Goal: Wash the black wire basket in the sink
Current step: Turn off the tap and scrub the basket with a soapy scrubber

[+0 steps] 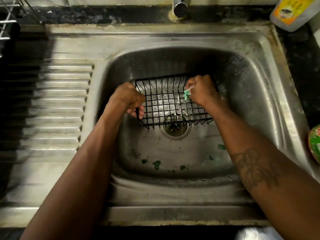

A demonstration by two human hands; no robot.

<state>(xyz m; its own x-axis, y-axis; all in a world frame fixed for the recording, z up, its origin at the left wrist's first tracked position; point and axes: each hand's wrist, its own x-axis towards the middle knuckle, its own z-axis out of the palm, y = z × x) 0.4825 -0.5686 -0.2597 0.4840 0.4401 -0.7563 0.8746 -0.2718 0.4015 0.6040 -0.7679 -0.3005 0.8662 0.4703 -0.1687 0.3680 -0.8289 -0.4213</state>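
A black wire basket (170, 101) is held over the middle of the steel sink (256, 101), just above the drain (175, 129). My left hand (127, 99) grips the basket's left edge, fingers curled round the wire. My right hand (200, 90) is closed on a small green scrubber (187, 94) pressed against the wires at the basket's right side. Soap foam shows through the basket's grid.
The tap (180, 5) stands at the back, centre. A ribbed draining board (58, 108) lies to the left, with a wire rack (7, 26) at the top left. A soap bottle (292, 13) is at the top right, a green container (315, 142) at the right edge. Green specks (156, 164) dot the sink floor.
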